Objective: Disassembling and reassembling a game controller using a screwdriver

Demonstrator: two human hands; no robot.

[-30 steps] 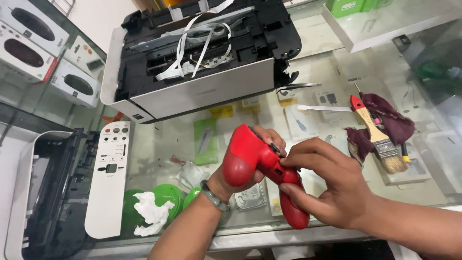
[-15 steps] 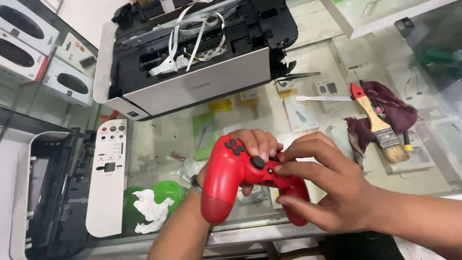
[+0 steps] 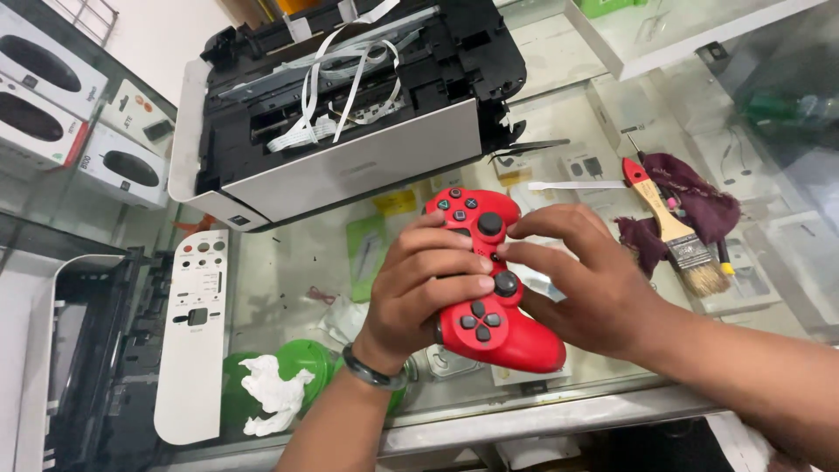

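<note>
Both hands on the red gamepad [image 3: 485,284], just in front of the open printer [image 3: 350,114]: my left hand [image 3: 419,288] clasps its middle to steady it, my right hand [image 3: 585,280] cups the far side, fingertips touching beside the sticks; brush [image 3: 673,229] lies right.

The left hand [image 3: 419,284] hides the middle of the red controller [image 3: 489,288].
</note>
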